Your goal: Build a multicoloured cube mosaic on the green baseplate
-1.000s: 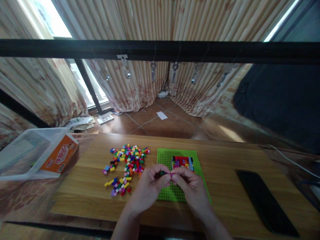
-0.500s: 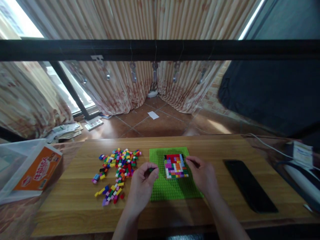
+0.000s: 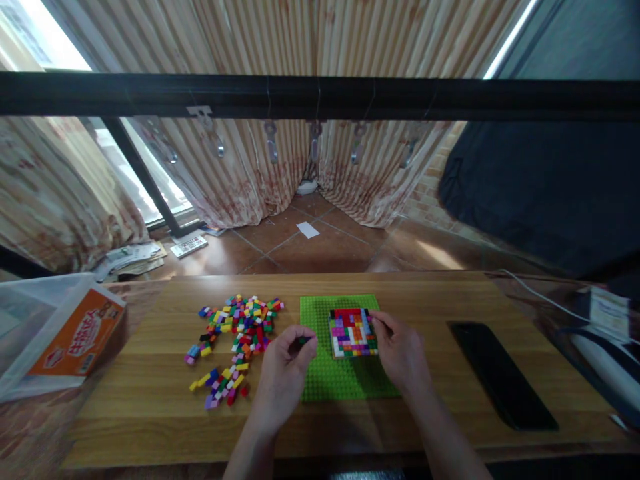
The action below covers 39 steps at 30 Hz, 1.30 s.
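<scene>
A square build of multicoloured toy building bricks sits on the green studded baseplate. My right hand is at the build's upper right corner, with thumb and forefinger closed against its edge. Any brick between those fingertips is too small to make out. To the left of the build, my left hand hovers over the baseplate's left edge with its fingers curled into a pinch. Something small and dark shows between thumb and forefinger, but its kind is unclear.
A loose pile of small coloured bricks spreads over the wooden table on the left. A black phone-like slab lies at the right. Beyond the left edge stands a translucent bin with an orange label. A black bar crosses behind.
My right hand has shifted slightly left and up, closing onto the build's upper right edge. My left hand has stayed nearly still. The view has moved slightly.
</scene>
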{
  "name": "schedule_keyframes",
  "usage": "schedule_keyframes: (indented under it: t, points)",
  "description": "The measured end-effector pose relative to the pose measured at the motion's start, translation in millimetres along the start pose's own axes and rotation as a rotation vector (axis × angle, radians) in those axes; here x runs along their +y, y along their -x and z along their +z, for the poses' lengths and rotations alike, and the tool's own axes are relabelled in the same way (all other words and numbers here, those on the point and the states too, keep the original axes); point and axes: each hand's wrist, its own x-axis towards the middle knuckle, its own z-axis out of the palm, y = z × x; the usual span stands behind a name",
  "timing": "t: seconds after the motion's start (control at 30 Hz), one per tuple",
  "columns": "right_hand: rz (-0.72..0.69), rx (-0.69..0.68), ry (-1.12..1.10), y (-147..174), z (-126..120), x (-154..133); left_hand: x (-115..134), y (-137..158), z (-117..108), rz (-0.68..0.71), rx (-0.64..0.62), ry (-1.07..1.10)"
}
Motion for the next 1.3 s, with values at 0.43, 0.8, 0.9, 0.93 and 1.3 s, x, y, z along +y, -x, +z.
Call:
schedule_keyframes:
  t: [0.43,0.8,0.9,0.93,1.3]
  points:
    - [0.138,-0.013,-0.085,-5.5,0.9,3.8,-5.8,1.8,0.0,0.018,-0.009,-0.023]
    - [0.185,0.020,-0.198,-11.6,3.8,7.1,-3.1,1.5,0.7,0.000,-0.019,-0.020]
    - [0.196,0.011,-0.189,-13.0,4.3,9.2,-3.1,2.3,0.7,0.005,-0.030,-0.037]
    - [0.200,0.009,-0.194,-13.6,4.7,9.8,-2.9,2.4,0.8,0.003,-0.034,-0.044]
    - [0.192,-0.039,-0.264,-15.4,9.0,15.5,-7.2,2.1,3.0,0.037,-0.045,-0.124]
